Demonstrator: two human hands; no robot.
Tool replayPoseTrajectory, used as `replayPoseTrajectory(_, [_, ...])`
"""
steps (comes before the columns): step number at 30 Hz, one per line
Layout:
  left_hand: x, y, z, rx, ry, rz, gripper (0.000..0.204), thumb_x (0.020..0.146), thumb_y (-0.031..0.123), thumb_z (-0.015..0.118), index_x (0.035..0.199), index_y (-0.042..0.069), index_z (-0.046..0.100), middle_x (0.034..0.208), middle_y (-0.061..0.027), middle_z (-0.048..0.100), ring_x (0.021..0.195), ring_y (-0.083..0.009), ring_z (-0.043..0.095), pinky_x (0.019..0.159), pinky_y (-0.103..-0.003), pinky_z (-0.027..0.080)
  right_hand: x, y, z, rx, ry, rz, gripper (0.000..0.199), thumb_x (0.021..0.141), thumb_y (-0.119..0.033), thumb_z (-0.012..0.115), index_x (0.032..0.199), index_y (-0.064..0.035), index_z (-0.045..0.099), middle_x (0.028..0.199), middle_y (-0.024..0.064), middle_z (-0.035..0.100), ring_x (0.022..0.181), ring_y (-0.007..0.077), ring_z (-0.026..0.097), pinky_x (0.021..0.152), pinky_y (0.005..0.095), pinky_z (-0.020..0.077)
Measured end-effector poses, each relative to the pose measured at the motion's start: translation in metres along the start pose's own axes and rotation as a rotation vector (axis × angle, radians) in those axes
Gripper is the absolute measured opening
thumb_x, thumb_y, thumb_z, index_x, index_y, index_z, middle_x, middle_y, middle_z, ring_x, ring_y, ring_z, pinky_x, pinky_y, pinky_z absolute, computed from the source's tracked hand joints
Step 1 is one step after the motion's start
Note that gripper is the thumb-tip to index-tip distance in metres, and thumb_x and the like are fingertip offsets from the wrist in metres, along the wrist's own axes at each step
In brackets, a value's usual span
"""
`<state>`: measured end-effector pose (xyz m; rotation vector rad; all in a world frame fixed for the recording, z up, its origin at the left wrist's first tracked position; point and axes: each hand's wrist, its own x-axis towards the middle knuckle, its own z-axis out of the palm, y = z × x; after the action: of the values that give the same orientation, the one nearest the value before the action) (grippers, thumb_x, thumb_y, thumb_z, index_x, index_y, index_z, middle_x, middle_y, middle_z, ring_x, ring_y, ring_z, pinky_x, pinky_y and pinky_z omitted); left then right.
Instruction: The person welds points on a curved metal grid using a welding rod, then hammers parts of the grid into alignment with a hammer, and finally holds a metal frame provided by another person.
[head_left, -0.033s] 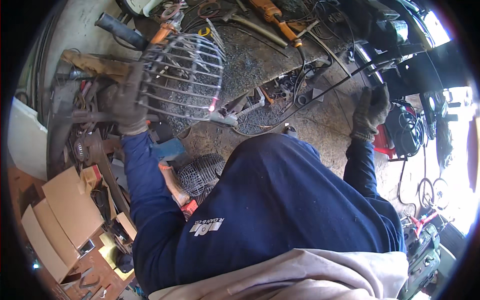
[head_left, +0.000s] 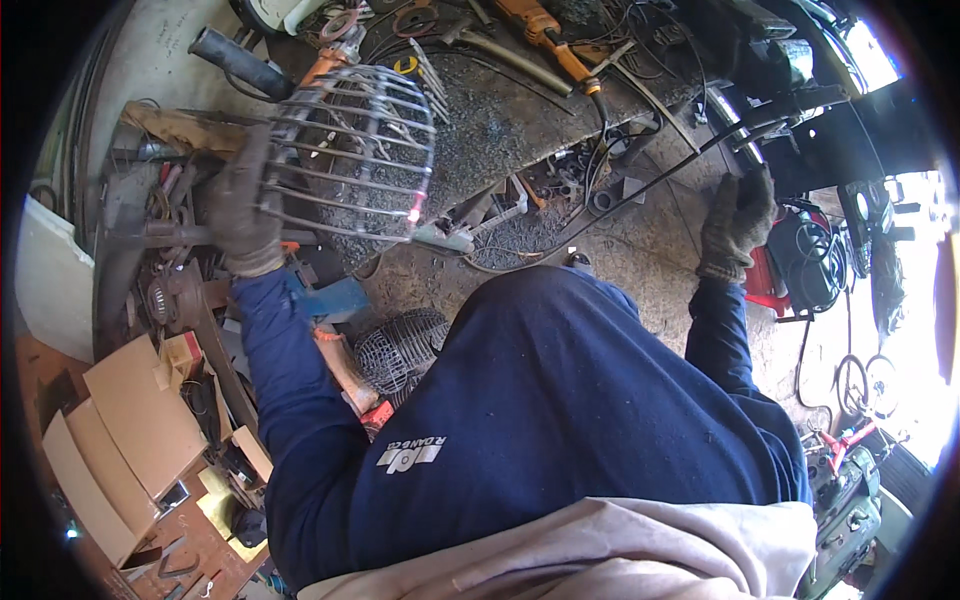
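Observation:
My left hand (head_left: 245,215), in a dirty grey work glove, is closed on the side of a curved cage of welded metal rods (head_left: 350,180). The cage is lifted over the cluttered workbench (head_left: 490,125), and a glowing pinkish-red spot shows at its near right corner. My right hand (head_left: 738,220), gloved too, is raised at the right with its fingers curled. Whatever it may hold is hidden by the glove; a shiny metal tube (head_left: 735,125) lies just beyond it.
An orange power tool (head_left: 545,40) and a hammer (head_left: 515,60) lie at the back of the bench. Another wire cage (head_left: 400,350) rests below, beside my left arm. Cardboard boxes (head_left: 130,430) stand lower left. A black-and-red machine with cables (head_left: 805,260) is beside my right hand.
My left hand and the rod cage have shifted slightly to the left. The right hand has barely moved.

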<state>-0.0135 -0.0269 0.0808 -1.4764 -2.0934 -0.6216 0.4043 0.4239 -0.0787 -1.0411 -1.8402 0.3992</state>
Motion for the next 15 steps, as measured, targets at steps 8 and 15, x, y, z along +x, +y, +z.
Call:
replayPoseTrajectory(8, [0.035, 0.039, -0.062, 0.318, -0.338, -0.254, 0.033, 0.099, 0.014, 0.065, 0.13, 0.003, 0.067, 0.131, -0.0206, 0.066, 0.12, -0.0312, 0.065, 0.103, -0.04, 0.052, 0.035, -0.068, 0.015, -0.089, -0.266, -0.245, 0.05, 0.093, -0.042, 0.07, 0.132, -0.0104, 0.067, 0.124, 0.0181, 0.07, 0.111, 0.0376, 0.067, 0.096, 0.0469, 0.0539])
replayPoseTrajectory(15, [0.037, 0.076, -0.051, 0.478, -0.781, 0.105, 0.031, 0.089, 0.011, 0.067, 0.12, 0.008, 0.068, 0.129, -0.0206, 0.066, 0.119, -0.0365, 0.065, 0.1, -0.044, 0.054, 0.073, -0.018, 0.078, -0.438, -0.786, -0.281, 0.059, 0.098, -0.056, 0.055, 0.137, -0.0112, 0.062, 0.131, 0.0226, 0.067, 0.124, 0.0415, 0.062, 0.1, 0.0508, 0.0512])
